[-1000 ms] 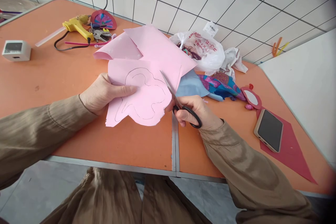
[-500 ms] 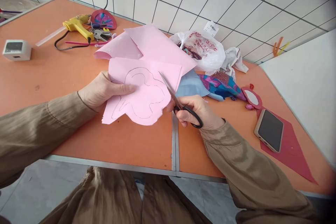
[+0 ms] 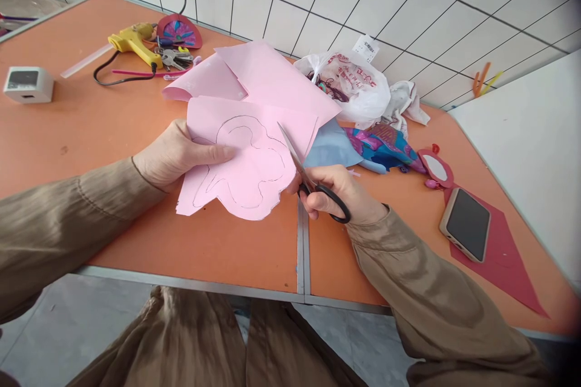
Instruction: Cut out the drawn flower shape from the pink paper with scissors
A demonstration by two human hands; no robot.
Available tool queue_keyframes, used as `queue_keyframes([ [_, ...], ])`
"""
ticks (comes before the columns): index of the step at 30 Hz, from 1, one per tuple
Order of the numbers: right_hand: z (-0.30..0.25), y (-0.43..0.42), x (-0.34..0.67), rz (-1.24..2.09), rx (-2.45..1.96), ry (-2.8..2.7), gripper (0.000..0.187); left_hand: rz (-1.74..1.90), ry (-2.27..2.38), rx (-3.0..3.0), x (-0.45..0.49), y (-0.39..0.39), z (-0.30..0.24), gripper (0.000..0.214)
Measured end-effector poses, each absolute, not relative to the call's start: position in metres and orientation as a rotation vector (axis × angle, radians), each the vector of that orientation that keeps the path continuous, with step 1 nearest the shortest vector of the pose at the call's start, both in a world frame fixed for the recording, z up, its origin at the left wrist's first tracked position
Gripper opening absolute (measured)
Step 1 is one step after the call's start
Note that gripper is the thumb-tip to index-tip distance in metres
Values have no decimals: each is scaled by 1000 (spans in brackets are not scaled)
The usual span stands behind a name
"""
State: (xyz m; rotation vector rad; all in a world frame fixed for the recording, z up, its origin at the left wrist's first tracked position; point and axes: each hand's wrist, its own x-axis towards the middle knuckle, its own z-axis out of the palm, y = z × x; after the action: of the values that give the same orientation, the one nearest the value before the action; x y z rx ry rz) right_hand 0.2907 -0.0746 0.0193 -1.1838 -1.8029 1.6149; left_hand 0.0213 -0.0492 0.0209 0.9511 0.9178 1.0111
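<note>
My left hand (image 3: 175, 154) pinches the left edge of a pink paper sheet (image 3: 245, 169) with a curvy pencil outline drawn on it, thumb lying on top. My right hand (image 3: 342, 193) grips black-handled scissors (image 3: 313, 178), fingers through the loops. The blades point up and left and lie across the right side of the sheet, along the outline. The sheet's lower edge is cut in a wavy line. The sheet is held just above the orange table (image 3: 91, 127).
More pink paper (image 3: 267, 75) and a blue sheet (image 3: 331, 148) lie behind. A yellow glue gun (image 3: 134, 45), keys (image 3: 175, 59), a white box (image 3: 27, 84), a plastic bag (image 3: 351, 87), colourful fabric (image 3: 385, 148), a phone (image 3: 465, 224) on red paper (image 3: 508, 269).
The pink sheet has shifted slightly left and turned a little in my left hand. The scissors stay at its right side, blades a touch further along the outline.
</note>
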Motion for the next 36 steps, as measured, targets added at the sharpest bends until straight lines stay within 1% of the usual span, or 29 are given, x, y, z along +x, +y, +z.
queue_keyframes([
  [6,20,-75,289,1615,-1171,-1787,60,1024,972,1010,21,-50,22,26],
  [11,20,-75,289,1623,-1168,-1784,61,1055,1043,1111,21,-49,19,34],
  [19,19,-75,290,1615,-1203,-1798,63,998,956,922,24,-54,27,26],
  [25,19,-74,291,1615,-1180,-1815,60,959,946,910,22,-51,26,26],
  [36,23,-74,288,1603,-1228,-1829,61,947,948,909,23,-51,30,21],
])
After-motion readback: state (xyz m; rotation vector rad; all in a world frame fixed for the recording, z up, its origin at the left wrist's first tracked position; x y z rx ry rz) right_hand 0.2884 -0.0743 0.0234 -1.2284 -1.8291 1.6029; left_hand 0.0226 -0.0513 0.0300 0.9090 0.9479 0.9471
